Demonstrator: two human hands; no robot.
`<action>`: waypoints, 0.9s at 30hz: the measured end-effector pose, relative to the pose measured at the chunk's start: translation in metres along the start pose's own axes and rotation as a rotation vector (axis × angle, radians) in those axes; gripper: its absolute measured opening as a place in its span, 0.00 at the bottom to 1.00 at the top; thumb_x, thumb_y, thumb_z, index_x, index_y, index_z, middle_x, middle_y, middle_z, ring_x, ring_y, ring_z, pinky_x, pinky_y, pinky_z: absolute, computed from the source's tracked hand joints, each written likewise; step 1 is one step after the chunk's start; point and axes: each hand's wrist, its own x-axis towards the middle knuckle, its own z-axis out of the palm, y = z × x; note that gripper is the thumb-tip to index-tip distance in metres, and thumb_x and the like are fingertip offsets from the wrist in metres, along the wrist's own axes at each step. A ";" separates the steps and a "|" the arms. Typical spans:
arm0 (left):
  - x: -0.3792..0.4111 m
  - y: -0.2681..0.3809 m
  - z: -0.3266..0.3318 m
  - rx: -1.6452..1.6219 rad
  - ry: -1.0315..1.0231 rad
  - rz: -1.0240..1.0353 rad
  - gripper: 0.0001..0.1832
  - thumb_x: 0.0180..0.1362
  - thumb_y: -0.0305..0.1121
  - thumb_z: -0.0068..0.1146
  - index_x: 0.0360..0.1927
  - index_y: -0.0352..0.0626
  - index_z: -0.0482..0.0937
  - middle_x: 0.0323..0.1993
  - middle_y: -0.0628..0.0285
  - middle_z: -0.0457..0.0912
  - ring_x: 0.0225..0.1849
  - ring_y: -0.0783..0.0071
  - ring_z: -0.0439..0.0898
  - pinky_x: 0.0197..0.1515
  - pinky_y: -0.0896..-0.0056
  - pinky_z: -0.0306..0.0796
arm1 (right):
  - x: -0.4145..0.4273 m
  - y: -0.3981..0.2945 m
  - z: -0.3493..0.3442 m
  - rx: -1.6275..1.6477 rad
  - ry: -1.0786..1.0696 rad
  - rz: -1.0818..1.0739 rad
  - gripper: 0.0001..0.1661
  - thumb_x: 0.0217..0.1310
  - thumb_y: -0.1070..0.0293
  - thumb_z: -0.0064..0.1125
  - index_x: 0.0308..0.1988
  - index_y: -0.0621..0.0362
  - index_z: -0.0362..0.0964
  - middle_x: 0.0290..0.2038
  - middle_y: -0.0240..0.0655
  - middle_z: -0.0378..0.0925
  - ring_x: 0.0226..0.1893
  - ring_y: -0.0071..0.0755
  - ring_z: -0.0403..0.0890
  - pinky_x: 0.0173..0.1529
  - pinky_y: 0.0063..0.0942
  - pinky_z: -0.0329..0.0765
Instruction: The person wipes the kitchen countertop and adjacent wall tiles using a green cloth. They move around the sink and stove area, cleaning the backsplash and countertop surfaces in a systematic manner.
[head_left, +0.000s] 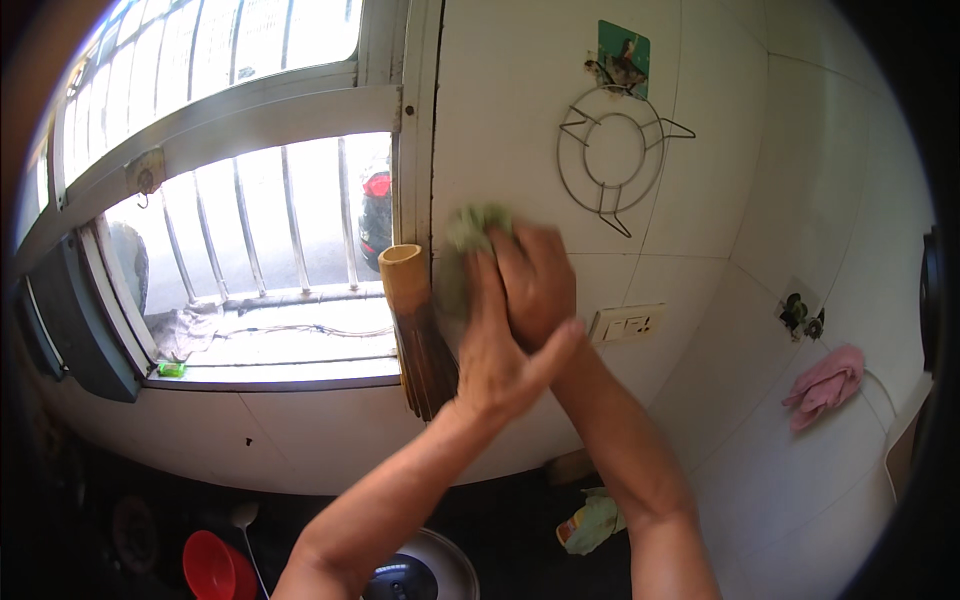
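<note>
Both hands are raised together in front of the tiled wall, right of the window. My right hand (541, 289) has its fingers curled at a blurred green cloth (480, 227). My left hand (495, 352) lies beside and partly across it, fingers stretched up toward the same cloth; whether it grips the cloth cannot be told. Just left of the hands, a bamboo brush (420, 337) with a hollow, pale upper end hangs or leans by the window frame. A round wire rack (611, 150) hangs on the wall above and to the right.
A barred window (255, 225) fills the left. A socket and switch plate (628, 323) is right of my wrists, a pink cloth (825, 386) farther right. On the dark counter below are a red container (217, 566), a ladle (245, 516), a lidded pan (457, 570) and a green wrapper (596, 525).
</note>
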 end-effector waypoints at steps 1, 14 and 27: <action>0.021 0.015 -0.004 -0.115 0.040 -0.054 0.69 0.61 0.58 0.72 0.83 0.19 0.39 0.75 0.27 0.64 0.77 0.38 0.68 0.77 0.52 0.65 | 0.025 0.003 -0.009 -0.004 -0.005 -0.005 0.22 0.59 0.70 0.72 0.53 0.63 0.82 0.47 0.44 0.80 0.48 0.50 0.80 0.46 0.41 0.82; -0.083 -0.026 0.027 0.139 -0.160 -0.047 0.65 0.61 0.50 0.75 0.81 0.18 0.42 0.76 0.20 0.56 0.80 0.21 0.54 0.82 0.38 0.53 | -0.112 -0.010 -0.019 0.118 -0.140 0.194 0.25 0.61 0.70 0.73 0.57 0.64 0.80 0.51 0.46 0.79 0.49 0.53 0.81 0.50 0.46 0.83; -0.045 -0.029 0.031 0.365 -0.282 0.251 0.52 0.67 0.60 0.64 0.75 0.20 0.64 0.75 0.24 0.64 0.80 0.21 0.56 0.81 0.28 0.50 | -0.127 0.002 -0.012 0.089 0.035 0.476 0.23 0.61 0.72 0.72 0.56 0.62 0.80 0.49 0.47 0.79 0.48 0.54 0.82 0.48 0.46 0.84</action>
